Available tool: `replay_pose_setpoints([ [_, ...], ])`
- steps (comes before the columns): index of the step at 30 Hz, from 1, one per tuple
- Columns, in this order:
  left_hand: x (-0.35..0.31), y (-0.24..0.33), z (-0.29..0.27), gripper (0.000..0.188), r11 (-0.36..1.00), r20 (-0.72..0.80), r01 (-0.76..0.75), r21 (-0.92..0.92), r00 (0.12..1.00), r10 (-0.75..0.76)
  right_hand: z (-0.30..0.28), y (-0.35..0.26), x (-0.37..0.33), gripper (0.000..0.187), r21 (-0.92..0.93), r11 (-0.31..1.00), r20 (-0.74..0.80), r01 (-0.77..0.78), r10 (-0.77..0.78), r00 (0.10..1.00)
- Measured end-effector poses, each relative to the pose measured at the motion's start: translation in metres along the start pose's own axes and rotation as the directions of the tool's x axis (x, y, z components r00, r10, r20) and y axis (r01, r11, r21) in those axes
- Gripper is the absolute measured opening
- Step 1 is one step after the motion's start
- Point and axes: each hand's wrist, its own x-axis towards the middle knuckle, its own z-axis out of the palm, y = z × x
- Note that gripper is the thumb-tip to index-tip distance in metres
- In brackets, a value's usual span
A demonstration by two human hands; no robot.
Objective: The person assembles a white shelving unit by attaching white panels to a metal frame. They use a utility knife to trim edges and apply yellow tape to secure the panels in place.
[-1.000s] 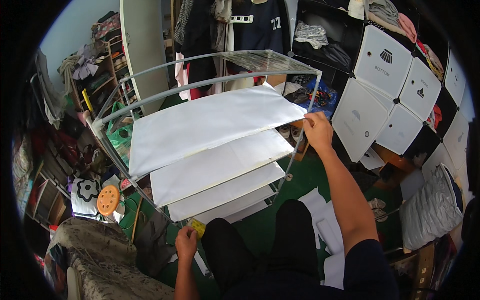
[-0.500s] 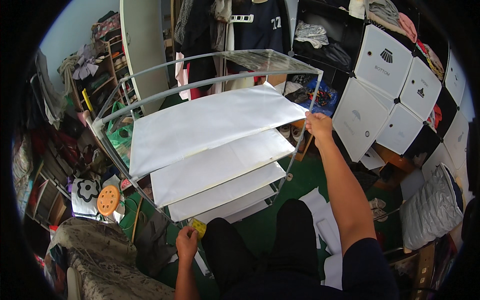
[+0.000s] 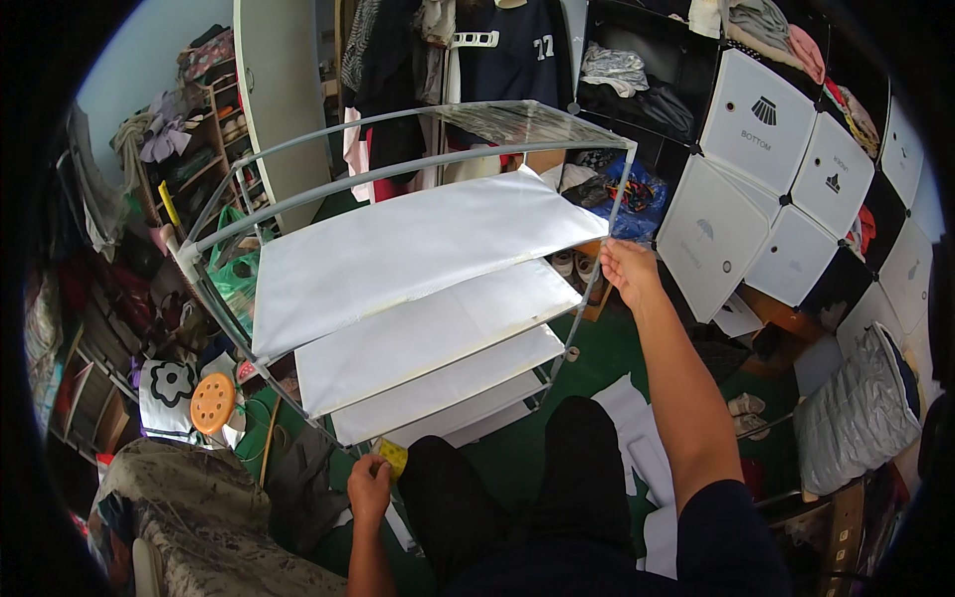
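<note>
A cabinet (image 3: 759,104) right of the rack (image 3: 428,254) held clothes (image 3: 764,22); left hand (image 3: 369,486) pinched a yellow object (image 3: 394,459); right hand (image 3: 631,271) curled, hold unclear.

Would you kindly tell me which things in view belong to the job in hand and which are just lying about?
Likely the job's: rack, white shelves, yellow item beside the left hand.
Seemingly lying about: orange stool, silver bundle, shoes.
</note>
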Motion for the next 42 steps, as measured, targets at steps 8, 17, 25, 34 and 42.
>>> replay_pose_setpoints([
  [8,-0.002,0.030,-0.011,0.014,0.998,-0.017,-0.045,0.035,0.999,0.046,0.013,0.026,-0.031,0.015,-0.076,0.994,0.003,0.081,-0.081,0.997],
  [17,-0.006,0.061,-0.019,0.016,0.997,0.006,-0.063,0.050,0.998,0.063,0.034,-0.025,-0.005,0.059,-0.584,0.786,-0.120,0.202,-0.329,0.937],
  [25,-0.006,0.052,-0.020,0.016,0.998,-0.004,-0.012,0.064,1.000,0.013,0.017,-0.023,0.020,0.048,-0.784,0.539,0.104,0.310,-0.378,0.920],
  [34,0.003,0.032,-0.023,0.012,0.987,0.061,0.125,-0.096,0.991,-0.120,0.003,-0.026,0.033,0.045,-0.811,0.430,0.246,0.397,-0.365,0.898],
  [42,-0.019,-0.031,-0.036,0.014,0.959,0.001,0.282,-0.008,0.959,-0.282,-0.011,-0.021,0.052,0.039,-0.813,0.403,0.267,0.421,-0.385,0.883],
])
